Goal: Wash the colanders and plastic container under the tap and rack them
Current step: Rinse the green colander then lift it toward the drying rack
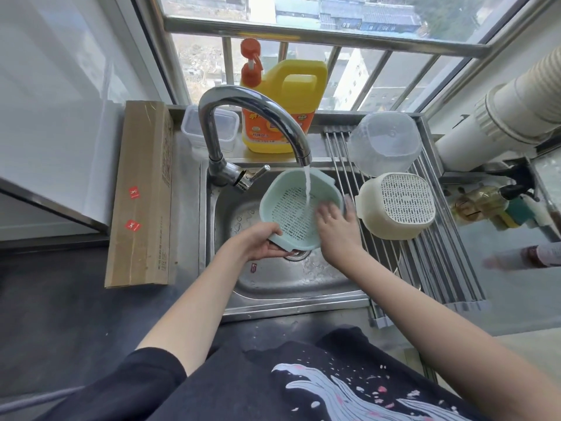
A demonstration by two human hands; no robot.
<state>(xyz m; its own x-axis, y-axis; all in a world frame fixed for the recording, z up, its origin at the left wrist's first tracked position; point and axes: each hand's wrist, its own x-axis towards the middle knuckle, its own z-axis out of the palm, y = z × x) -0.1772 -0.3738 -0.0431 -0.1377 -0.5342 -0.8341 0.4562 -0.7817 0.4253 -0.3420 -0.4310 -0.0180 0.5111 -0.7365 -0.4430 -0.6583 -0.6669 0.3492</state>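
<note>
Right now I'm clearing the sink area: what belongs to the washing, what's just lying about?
Job: green colander, cream colander, clear bowl, clear container, tap, rack.
Idle: cardboard box, detergent jug, brass valve.

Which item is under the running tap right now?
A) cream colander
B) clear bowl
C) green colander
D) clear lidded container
C. The stream from the tap falls into the green colander, which the left hand grips by its rim over the sink while the right hand touches its inside. The cream colander and clear bowl sit upside down on the rack.
</note>
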